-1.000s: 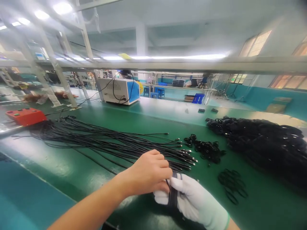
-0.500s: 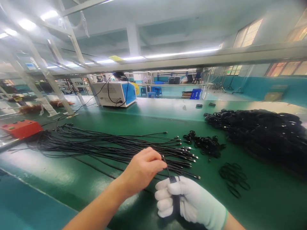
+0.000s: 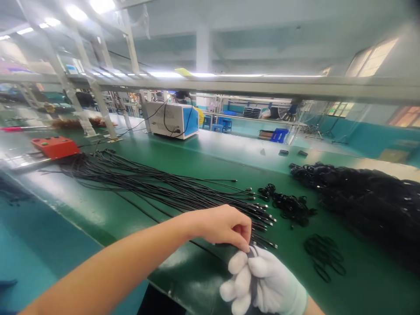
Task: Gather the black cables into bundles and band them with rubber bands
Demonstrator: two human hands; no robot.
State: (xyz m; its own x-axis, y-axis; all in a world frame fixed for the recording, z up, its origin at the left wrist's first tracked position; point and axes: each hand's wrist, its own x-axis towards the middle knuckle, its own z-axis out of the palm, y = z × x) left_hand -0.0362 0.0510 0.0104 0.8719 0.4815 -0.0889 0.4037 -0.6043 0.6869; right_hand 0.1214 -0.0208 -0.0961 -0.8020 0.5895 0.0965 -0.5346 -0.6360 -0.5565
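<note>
My right hand, in a white glove, is closed around a coiled black cable at the near edge of the green bench. My bare left hand reaches over it, its fingertips pinched on the top of that coil where it sticks out of the glove. Just beyond my hands lies a long spread of straight black cables with metal plugs at their right ends.
Small black bands and loose black rings lie right of the cable ends. A big heap of coiled black cables fills the right. An orange box sits far left, a white-and-blue machine at the back.
My left hand was pulling a cable end up from the coil; it has come down and now pinches the coil's top. My gloved right hand has shifted right and lower.
</note>
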